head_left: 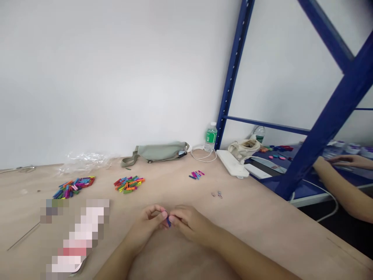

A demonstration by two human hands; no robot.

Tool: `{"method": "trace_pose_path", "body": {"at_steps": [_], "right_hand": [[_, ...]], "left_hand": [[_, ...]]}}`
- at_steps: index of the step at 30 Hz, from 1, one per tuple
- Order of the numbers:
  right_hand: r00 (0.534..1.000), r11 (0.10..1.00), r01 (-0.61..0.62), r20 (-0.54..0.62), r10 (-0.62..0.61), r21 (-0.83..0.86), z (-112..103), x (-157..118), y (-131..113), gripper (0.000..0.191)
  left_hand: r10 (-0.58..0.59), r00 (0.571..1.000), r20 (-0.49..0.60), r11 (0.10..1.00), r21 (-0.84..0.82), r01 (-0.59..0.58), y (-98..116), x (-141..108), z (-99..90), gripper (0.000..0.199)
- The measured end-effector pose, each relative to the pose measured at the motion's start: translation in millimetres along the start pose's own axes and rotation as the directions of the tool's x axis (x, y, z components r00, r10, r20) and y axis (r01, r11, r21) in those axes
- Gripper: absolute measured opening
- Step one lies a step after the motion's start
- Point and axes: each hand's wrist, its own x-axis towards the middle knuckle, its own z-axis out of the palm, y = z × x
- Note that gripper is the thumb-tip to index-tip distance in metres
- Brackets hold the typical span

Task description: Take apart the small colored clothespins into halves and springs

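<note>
Head view, one: taken from head height, above and behind the bare fingers (178,212), directed forward and down. Fingers shown at close range, below centre. Included around them: flat brown tabletop (262,233); beyond, plain white wall (116,77); beyond and rightward, blue metal shelving frame (328,112).

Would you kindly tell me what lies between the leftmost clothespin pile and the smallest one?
In the head view, a middle pile of multicolored clothespins lies between them.
</note>
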Motion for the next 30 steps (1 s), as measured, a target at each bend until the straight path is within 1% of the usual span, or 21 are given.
{"method": "trace_pose_path", "body": {"at_steps": [3,6,13,18,22,25,27,28,30], "right_hand": [[1.0,0.996,0.028,-0.004,-0.028,0.082,2,-1,0,0.034],[0.999,0.993,0.045,-0.027,-0.042,0.109,5,-1,1,0.036],[0.988,0.988,0.151,-0.018,-0.15,0.04,8,-2,7,0.036],[0.991,0.991,0.129,-0.03,-0.129,-0.03,7,-3,9,0.033],[0.992,0.997,0.06,-0.104,-0.064,-0.048,1,-3,16,0.031],[0.986,0.996,-0.024,-0.168,0.009,-0.084,-6,-3,24,0.029],[0.982,0.979,-0.113,-0.168,0.085,-0.167,-12,-3,30,0.026],[0.975,0.956,-0.184,-0.164,0.148,-0.228,-16,-4,34,0.024],[0.937,0.873,-0.344,-0.179,0.299,-0.346,-28,-8,41,0.021]], "left_hand": [[-0.038,0.998,0.04,0.998,-0.045,0.04,3,-2,1.0,0.021],[-0.053,0.997,0.064,0.996,-0.073,0.057,5,-3,1.7,0.02],[-0.077,0.99,0.118,0.987,-0.134,0.092,3,-4,-2.1,0.014],[-0.094,0.988,0.125,0.984,-0.141,0.111,4,-4,-3.8,0.011],[-0.086,0.993,0.077,0.982,-0.162,0.098,5,-4,-8.6,0.01],[-0.071,0.997,0.035,0.977,-0.198,0.077,4,-2,-12.6,0.01],[-0.065,0.998,0.008,0.97,-0.232,0.066,3,1,-14.1,0.009],[-0.066,0.998,-0.006,0.967,-0.247,0.062,3,2,-14.4,0.009],[-0.072,0.997,-0.028,0.961,-0.269,0.062,2,3,-14.7,0.009]]}}
